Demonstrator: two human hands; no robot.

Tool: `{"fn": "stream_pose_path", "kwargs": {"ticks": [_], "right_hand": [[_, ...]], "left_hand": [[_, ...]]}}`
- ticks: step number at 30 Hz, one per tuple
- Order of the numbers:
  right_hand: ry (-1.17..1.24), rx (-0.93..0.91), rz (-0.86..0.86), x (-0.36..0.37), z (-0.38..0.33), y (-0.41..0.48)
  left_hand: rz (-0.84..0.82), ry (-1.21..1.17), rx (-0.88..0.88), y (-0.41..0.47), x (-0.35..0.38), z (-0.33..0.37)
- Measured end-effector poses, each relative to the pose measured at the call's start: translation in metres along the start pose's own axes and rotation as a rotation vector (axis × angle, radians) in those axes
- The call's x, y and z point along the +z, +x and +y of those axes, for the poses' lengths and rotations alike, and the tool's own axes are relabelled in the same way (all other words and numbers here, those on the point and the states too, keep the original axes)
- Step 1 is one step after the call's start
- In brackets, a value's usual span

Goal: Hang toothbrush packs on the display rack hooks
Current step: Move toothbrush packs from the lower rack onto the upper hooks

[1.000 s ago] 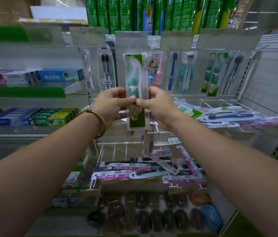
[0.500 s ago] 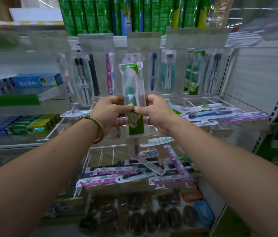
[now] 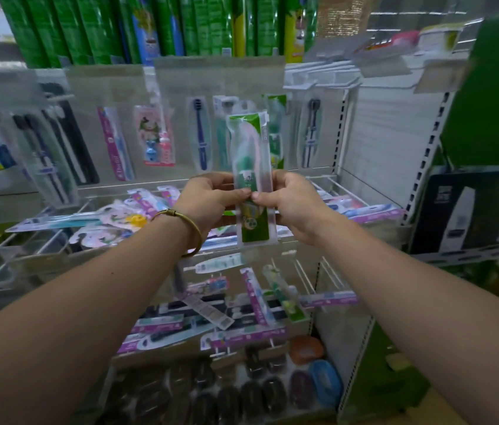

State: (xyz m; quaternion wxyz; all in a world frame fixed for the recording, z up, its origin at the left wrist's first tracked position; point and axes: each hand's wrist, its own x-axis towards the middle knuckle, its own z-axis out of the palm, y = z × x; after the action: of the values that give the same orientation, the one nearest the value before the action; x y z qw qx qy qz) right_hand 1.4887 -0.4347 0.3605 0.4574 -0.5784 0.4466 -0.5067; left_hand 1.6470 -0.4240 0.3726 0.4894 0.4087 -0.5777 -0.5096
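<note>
Toothbrush pack upright, long axis vertical, pinched mid-length by left hand, right hand fingers

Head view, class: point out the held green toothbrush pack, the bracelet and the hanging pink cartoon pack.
green toothbrush pack [image 3: 249, 154], head view, clear upper part
bracelet [image 3: 170, 213], head view, wrapped knot on the band
pink cartoon pack [image 3: 154, 136], head view, printed middle
</note>
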Motion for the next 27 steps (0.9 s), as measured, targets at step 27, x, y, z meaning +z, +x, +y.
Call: {"fn": "stream_pose_path", "kwargs": {"ticks": [27], "right_hand": [[-0.020, -0.046, -0.033, -0.119, -0.005, 0.037]], "left_hand": [[0.047, 0.029, 0.042, 0.059, 0.103, 0.010]]}}
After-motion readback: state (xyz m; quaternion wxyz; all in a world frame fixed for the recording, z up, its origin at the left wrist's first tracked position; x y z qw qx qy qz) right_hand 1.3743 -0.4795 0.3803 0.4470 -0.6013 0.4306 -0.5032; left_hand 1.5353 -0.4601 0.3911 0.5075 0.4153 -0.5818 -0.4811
